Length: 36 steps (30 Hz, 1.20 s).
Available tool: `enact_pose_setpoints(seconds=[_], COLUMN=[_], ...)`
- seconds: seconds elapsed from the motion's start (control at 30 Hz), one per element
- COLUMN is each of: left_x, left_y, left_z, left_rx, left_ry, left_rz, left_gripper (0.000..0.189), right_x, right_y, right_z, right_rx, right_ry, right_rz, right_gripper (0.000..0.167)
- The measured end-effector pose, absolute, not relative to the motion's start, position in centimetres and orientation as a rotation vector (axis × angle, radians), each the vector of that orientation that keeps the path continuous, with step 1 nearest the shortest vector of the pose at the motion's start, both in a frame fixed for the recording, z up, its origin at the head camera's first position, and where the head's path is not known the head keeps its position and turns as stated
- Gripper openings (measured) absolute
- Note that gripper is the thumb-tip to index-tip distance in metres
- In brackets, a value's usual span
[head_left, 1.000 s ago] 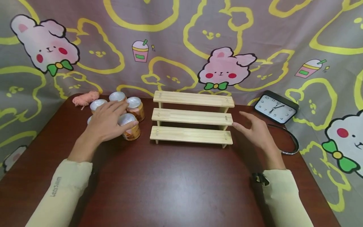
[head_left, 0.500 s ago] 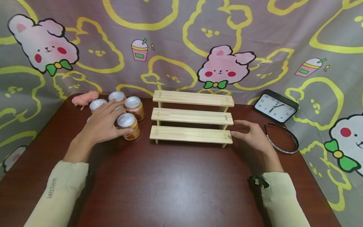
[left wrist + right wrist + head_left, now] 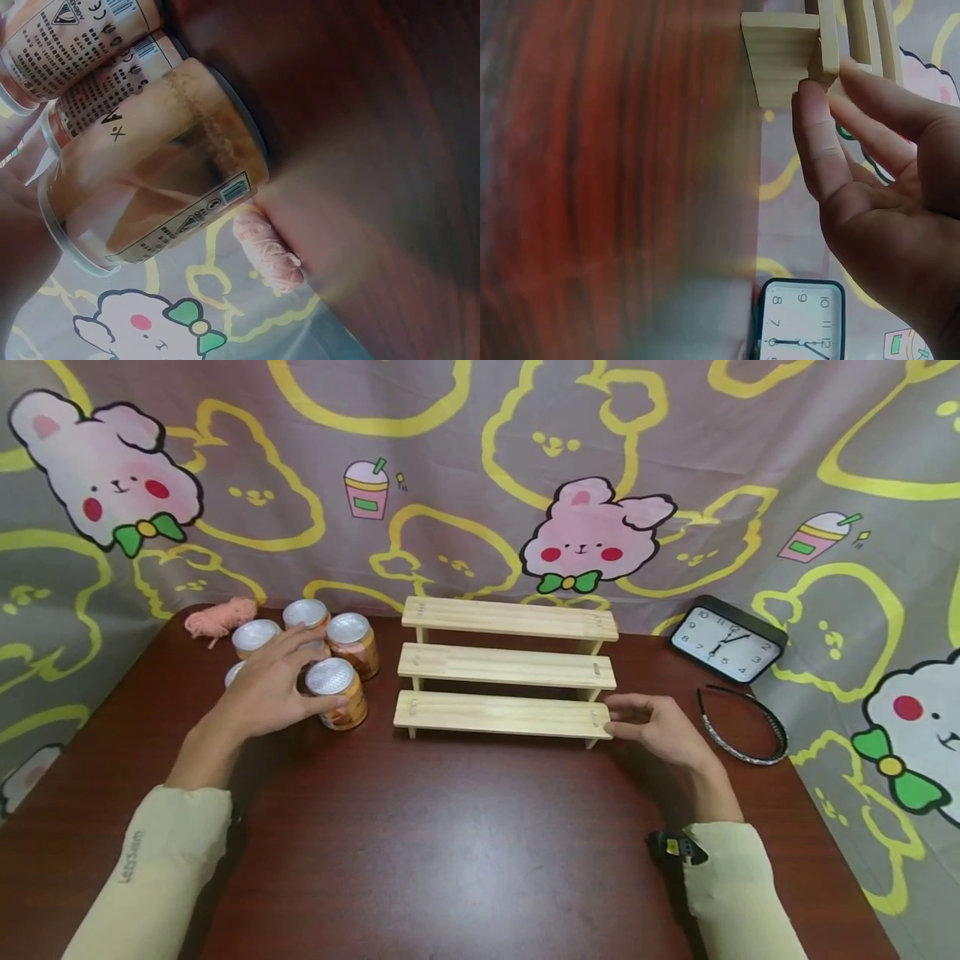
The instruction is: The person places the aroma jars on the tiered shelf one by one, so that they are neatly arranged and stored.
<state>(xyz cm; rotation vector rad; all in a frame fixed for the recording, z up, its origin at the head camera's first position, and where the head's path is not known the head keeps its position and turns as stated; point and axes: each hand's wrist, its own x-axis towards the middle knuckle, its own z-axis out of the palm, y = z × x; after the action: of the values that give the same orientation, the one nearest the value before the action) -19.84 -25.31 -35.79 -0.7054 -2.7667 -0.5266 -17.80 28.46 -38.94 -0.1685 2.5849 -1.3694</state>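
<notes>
Several orange-brown cans with silver tops stand bunched at the back left of the table. My left hand (image 3: 262, 689) spans the front can (image 3: 347, 710), thumb at its near side and fingers reaching behind it; the fingertips are partly hidden. In the left wrist view another can (image 3: 161, 165) fills the middle, with only a bit of the hand at the edge. A three-tier wooden display shelf (image 3: 502, 713) stands at the centre. My right hand (image 3: 663, 731) pinches the right end of its lowest board, thumb and finger on either side, as the right wrist view shows.
Pink yarn (image 3: 220, 617) lies behind the cans. A black-framed clock (image 3: 727, 643) leans at the back right, with a headband (image 3: 746, 735) in front of it. A patterned curtain (image 3: 450, 460) hangs along the table's back and sides.
My right hand has come in and down from beside the shelf to its lowest board. The left hand has drawn slightly back and lowered, its thumb slipping to the front can's side.
</notes>
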Motion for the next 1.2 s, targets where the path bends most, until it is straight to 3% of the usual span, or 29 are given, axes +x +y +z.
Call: enact_pose_setpoints(seconds=[0.43,0.73,0.93,1.2], left_x=[-19.7,-19.2,-18.8,-19.0], left_y=[-25.0,-23.7,-23.1,-22.4], left_z=[-35.2,-34.6,-34.1,-33.6], left_rx=[-0.626,-0.487,-0.321,-0.31], left_ry=[-2.738,-2.696,-2.686,-2.554], left_rz=[-0.706,-1.019,-1.205,-1.476], left_gripper=[0.07,0.06,0.064,0.061], right_x=[-17.5,-17.4,-17.3,-17.4], right_y=[28.1,28.3,28.3,28.3], right_z=[-38.7,-38.8,-38.9,-39.0], right_rx=[-0.075,-0.064,-0.06,-0.049], right_ry=[2.547,2.522,2.505,2.482], right_rz=[-1.38,-1.398,-1.429,-1.449], right_gripper=[0.049,0.05,0.051,0.051])
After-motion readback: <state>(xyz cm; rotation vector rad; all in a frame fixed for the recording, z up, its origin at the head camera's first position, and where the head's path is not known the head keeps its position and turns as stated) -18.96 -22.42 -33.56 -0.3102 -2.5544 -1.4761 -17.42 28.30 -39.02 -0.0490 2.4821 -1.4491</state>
